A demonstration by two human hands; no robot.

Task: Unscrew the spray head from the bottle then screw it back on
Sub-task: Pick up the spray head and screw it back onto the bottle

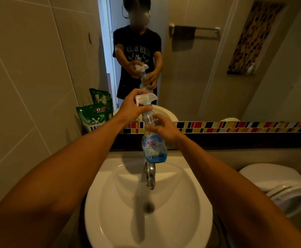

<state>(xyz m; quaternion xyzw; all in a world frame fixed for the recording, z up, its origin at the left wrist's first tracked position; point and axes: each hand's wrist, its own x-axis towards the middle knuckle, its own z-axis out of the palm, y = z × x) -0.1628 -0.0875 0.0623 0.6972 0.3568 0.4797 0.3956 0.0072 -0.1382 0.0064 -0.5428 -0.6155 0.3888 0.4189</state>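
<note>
A clear spray bottle (154, 149) with a blue label and blue liquid hangs upright in the air above the sink. Its white spray head (146, 98) sits on the bottle's neck. My left hand (132, 109) is wrapped around the spray head's collar from the left, thumb across the front. My right hand (164, 130) grips the bottle's upper body from the right. Whether the head is screwed tight or loose on the neck is hidden by my fingers.
A white sink (196, 203) with a chrome tap (150, 176) lies below the bottle. Green refill pouches (94, 115) stand on the ledge at left. A mirror (217, 68) faces me and reflects a person. A white toilet (280, 187) is at right.
</note>
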